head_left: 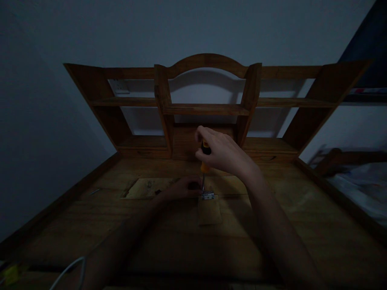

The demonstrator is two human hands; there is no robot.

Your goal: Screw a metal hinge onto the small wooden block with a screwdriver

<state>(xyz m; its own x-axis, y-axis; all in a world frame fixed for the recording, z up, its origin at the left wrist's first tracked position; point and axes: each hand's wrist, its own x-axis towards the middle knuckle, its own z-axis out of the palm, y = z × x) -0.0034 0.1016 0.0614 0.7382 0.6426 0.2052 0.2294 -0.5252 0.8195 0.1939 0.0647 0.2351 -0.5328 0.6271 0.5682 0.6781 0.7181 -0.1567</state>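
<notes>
My right hand (222, 153) is closed around the yellow and black handle of a screwdriver (205, 161), held upright with its thin shaft pointing down. The tip meets a small metal hinge (207, 196) at the top of a small wooden block (209, 210) lying on the wooden desk (181, 237). My left hand (181, 189) rests on the desk just left of the hinge, fingers curled close to the screwdriver tip; whether it pinches anything is lost in the dim light.
A wooden hutch (205, 108) with shelves and an arched middle stands at the back of the desk. A paler board (145, 187) lies left of my left hand. A white cable (71, 268) curls at the near left edge. A bed (356, 181) is at the right.
</notes>
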